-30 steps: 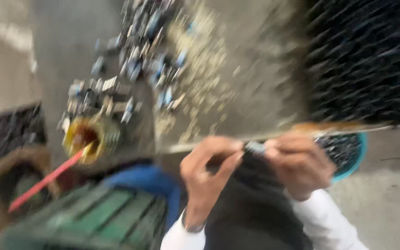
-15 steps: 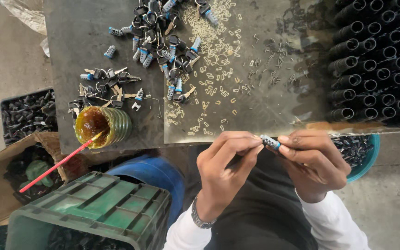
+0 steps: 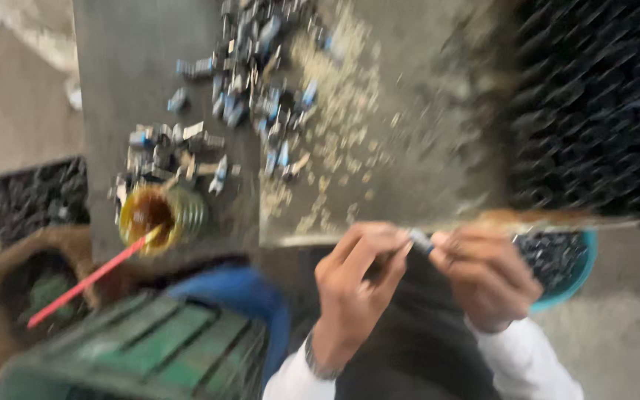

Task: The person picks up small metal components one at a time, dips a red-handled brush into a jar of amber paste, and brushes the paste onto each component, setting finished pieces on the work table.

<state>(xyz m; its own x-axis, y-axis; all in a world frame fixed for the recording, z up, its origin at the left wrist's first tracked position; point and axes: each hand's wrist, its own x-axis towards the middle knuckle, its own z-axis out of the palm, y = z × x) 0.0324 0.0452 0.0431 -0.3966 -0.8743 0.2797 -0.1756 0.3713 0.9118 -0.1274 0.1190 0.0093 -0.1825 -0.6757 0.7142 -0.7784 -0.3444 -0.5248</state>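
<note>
Close to the body, the left hand [image 3: 353, 285] and the right hand [image 3: 483, 278] meet over the lap, both pinching a small metal part [image 3: 421, 241] between curled fingertips, just below the table [image 3: 424, 148] edge. Left of them sit a green crate [image 3: 135, 352] and a jar [image 3: 158, 213] with a red stick [image 3: 87, 280]. Farther off, blurred small parts [image 3: 253, 96] lie scattered on the table.

Jar [image 3: 161, 215] left of hands [image 3: 424, 285]
</note>
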